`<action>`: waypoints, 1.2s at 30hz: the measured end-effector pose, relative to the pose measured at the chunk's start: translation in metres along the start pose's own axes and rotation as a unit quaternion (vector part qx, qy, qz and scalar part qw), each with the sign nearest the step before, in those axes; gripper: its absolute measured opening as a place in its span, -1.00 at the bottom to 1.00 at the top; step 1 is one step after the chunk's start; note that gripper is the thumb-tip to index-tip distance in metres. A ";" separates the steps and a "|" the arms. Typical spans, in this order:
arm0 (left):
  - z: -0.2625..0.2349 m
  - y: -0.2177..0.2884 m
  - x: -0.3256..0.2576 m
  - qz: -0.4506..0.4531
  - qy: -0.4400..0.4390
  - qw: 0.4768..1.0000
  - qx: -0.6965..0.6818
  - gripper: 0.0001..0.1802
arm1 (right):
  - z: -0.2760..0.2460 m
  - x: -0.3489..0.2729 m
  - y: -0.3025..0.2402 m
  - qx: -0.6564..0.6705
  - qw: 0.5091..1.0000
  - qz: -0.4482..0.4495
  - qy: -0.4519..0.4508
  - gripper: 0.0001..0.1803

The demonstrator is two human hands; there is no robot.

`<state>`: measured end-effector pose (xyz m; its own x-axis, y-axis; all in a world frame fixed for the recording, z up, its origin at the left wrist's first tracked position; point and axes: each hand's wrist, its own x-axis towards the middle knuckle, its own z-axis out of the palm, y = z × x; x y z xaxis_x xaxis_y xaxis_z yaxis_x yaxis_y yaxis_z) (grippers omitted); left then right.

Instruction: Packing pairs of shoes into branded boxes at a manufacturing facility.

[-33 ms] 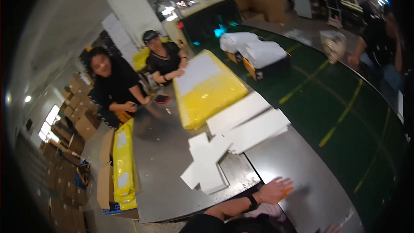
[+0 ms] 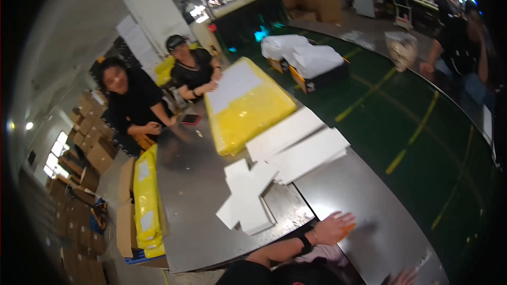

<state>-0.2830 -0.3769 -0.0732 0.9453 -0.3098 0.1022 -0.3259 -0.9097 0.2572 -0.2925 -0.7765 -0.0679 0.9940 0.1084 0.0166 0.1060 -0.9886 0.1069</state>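
Note:
My left hand (image 2: 334,228) is over the steel tabletop near the front edge, fingers stretched out and a dark band on the wrist. Something orange (image 2: 346,230) shows at its fingers; I cannot make out what it is. At the lower edge my right hand (image 2: 404,277) is partly cut off and blurred, its fingers apparently spread. Left of my left hand lies a stack of white cross-shaped flat card pieces (image 2: 247,195). Beyond it are two rows of long white card pieces (image 2: 309,153). A large yellow-wrapped package (image 2: 248,113) with a white patch lies behind them.
Two people in black (image 2: 137,95) (image 2: 193,71) are at the table's far left side. A green conveyor belt (image 2: 369,126) on the right carries open boxes with white wrapping (image 2: 317,63) and a clear bag (image 2: 401,50). Yellow packages (image 2: 147,200) stand in a carton at left.
The whole scene has shifted slightly left and up in the picture. More of my right hand shows at the lower edge. The card pieces and packages keep their places on the table.

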 end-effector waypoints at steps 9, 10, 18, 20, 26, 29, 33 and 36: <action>-0.124 -0.057 0.066 -0.324 0.292 0.788 -0.435 -0.45 | -0.008 -0.007 0.012 -0.005 1.000 0.013 -0.024 -0.16; -0.151 -0.072 0.073 -0.301 0.382 0.747 -0.454 -0.46 | -0.012 -0.007 0.013 -0.001 0.999 0.016 -0.030 -0.17; -0.125 -0.117 0.092 -0.294 0.311 0.870 -0.244 -0.51 | -0.018 -0.004 0.012 0.018 0.998 0.023 -0.048 -0.18; -0.106 -0.077 0.085 -0.120 0.094 0.984 0.097 -0.42 | -0.016 -0.008 0.012 0.038 0.998 0.031 -0.049 -0.16; -0.038 -0.047 0.044 -0.198 -0.012 0.975 0.097 -0.37 | -0.007 -0.004 0.009 0.029 0.999 0.002 -0.038 -0.17; -0.043 -0.046 0.043 -0.211 -0.031 0.972 0.095 -0.36 | 0.002 -0.004 0.012 0.024 0.998 0.011 -0.050 -0.15; -0.040 -0.041 0.046 -0.213 -0.049 0.971 0.094 -0.34 | 0.003 -0.004 0.016 0.048 0.999 0.000 -0.015 -0.14; -0.039 -0.030 0.050 -0.207 -0.057 0.973 0.080 -0.33 | -0.007 -0.006 0.025 0.010 0.996 0.037 -0.081 -0.17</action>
<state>-0.2265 -0.3549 -0.0386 0.9935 0.0720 -0.0880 0.0806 -0.9918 0.0988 -0.2960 -0.8014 -0.0585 0.9905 0.0195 -0.1362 0.0321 -0.9953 0.0911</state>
